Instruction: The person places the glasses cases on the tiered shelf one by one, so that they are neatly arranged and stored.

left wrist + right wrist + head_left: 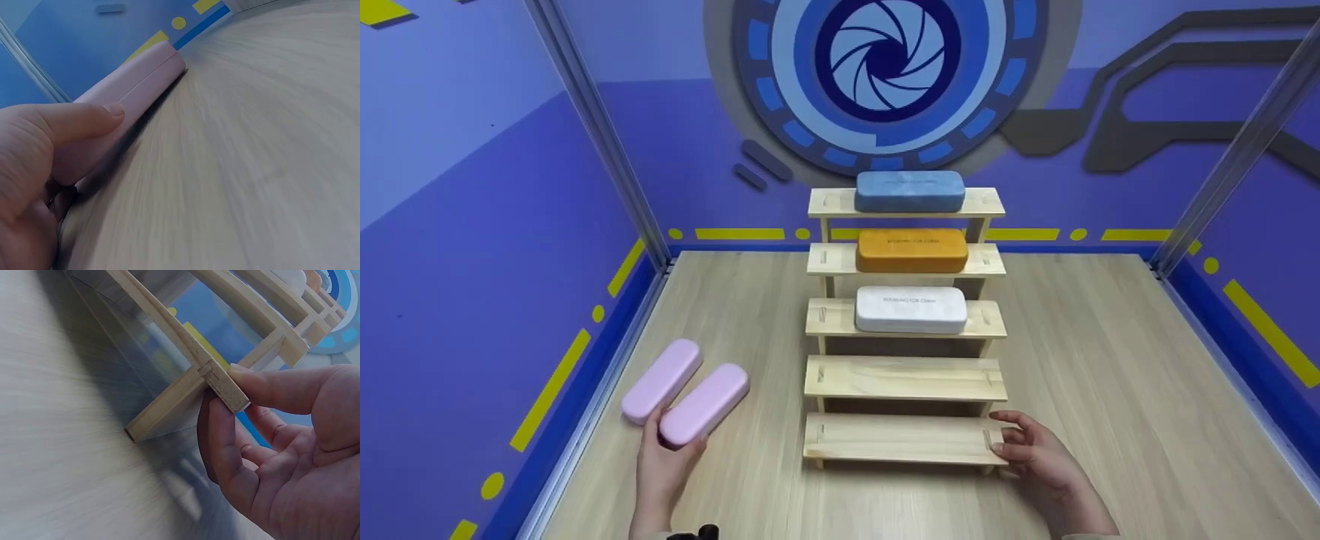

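My left hand (664, 469) grips the near end of a pink glasses case (706, 403), thumb on one side and fingers on the other. In the left wrist view this case (132, 84) lies low along the wooden surface. Just left of it is a second pink glasses case (661, 379). My right hand (1046, 459) pinches the right end of the lowest shelf (904, 439) of a stepped wooden rack. The right wrist view shows the thumb above and a finger below that shelf end (222, 385). Part of the left fingers is hidden behind the held case.
On the rack's upper shelves sit a blue case (910, 192), an orange case (913, 251) and a white case (911, 309), one per shelf. The fourth shelf (906, 377) is bare wood. Purple-blue panels (547, 247) with metal corner posts (607, 142) enclose the wooden table (1110, 360).
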Demonstrator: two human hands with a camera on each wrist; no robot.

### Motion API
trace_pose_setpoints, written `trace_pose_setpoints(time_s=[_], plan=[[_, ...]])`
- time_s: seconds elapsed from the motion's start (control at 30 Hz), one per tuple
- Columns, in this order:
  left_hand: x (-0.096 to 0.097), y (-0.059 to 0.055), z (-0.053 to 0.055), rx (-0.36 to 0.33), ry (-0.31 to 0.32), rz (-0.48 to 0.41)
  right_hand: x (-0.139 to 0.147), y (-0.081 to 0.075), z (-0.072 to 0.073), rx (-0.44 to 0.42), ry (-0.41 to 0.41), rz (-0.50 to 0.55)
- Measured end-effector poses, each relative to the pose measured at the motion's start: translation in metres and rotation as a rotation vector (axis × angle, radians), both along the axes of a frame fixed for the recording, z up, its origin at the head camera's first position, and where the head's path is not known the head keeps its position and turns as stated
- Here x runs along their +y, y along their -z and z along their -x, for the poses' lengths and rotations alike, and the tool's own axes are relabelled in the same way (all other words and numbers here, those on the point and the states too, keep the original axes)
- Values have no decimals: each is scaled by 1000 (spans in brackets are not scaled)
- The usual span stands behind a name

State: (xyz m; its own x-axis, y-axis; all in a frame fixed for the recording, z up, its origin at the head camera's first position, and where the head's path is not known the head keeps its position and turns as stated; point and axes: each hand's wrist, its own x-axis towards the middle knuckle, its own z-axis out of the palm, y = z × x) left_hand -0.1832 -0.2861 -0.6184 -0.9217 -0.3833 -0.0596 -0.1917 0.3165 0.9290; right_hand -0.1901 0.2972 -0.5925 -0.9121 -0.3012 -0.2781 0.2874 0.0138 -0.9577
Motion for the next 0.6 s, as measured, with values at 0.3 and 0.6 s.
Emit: trace_pose_setpoints(time_s=[0.3, 0.6], plan=[[5, -4, 0, 43, -39, -63, 0, 1, 0, 1, -5, 30], [5, -11, 1, 18, -47, -67, 0, 2, 0, 5, -3, 25]])
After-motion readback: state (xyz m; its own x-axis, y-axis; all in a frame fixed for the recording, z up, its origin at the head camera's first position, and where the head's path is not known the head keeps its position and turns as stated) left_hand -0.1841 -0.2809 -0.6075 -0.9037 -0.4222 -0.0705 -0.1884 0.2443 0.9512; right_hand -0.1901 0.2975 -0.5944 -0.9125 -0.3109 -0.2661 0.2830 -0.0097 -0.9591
